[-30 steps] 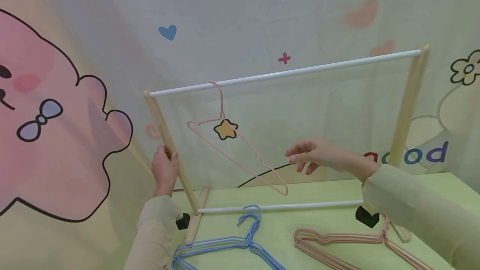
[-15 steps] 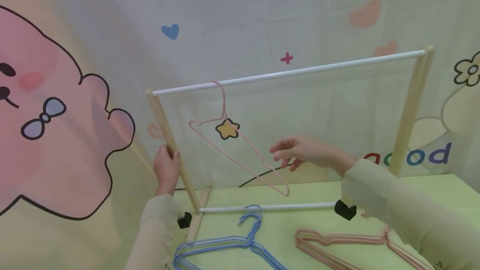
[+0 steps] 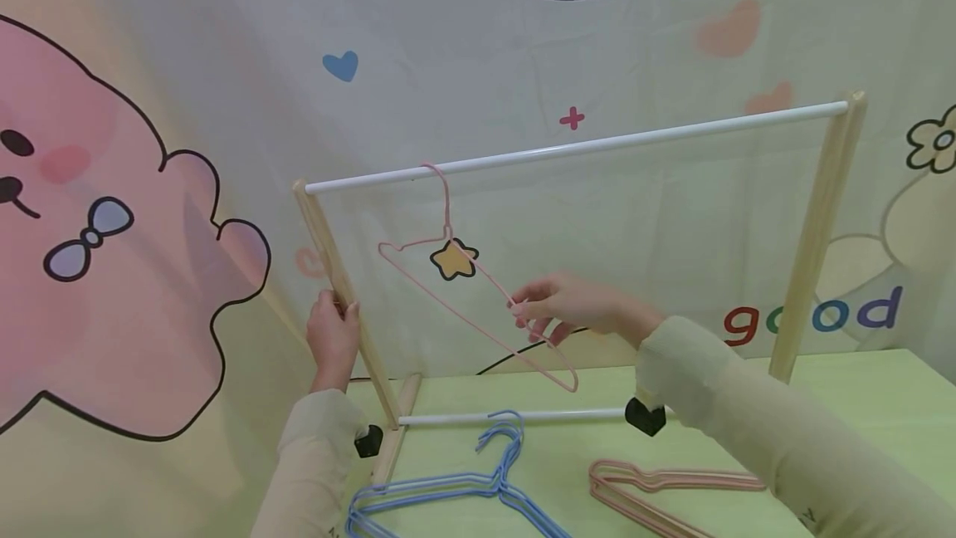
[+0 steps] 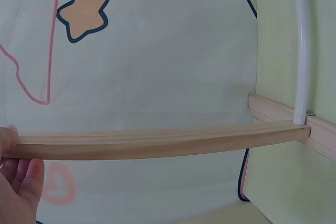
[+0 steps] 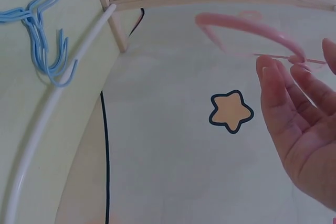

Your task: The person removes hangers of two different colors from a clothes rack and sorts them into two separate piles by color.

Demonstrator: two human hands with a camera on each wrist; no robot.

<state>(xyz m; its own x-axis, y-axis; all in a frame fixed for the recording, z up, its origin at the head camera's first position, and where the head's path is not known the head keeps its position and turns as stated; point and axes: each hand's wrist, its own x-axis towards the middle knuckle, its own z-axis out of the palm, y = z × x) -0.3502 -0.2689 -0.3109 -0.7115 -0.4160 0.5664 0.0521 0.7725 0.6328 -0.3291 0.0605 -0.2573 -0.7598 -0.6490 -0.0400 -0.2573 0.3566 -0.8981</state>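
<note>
A pink wire hanger (image 3: 448, 210) hangs by its hook from the white top rod (image 3: 635, 140) of a small garment rack, towards its left end. My left hand (image 3: 332, 339) grips the rack's left wooden post (image 3: 329, 247) about halfway down; the left wrist view shows thumb and fingers on either side of that post. My right hand (image 3: 571, 305) is at the hanger's right shoulder, overlapping the wire. In the right wrist view, the fingers and thumb of this hand (image 5: 310, 124) stand apart, and the hanger's near end (image 5: 247, 23) lies close to the fingertips.
Several blue hangers (image 3: 499, 484) lie on the pale green table (image 3: 859, 422), their hooks over the rack's lower white bar (image 3: 560, 416). A stack of pink hangers (image 3: 657, 484) lies to their right, partly behind my right sleeve. A printed cloth (image 3: 635, 48) hangs behind the rack.
My right hand has moved left, from open space beside the hanger to its right shoulder. The left hand keeps its grip on the post, and the hanger stays on the rod.
</note>
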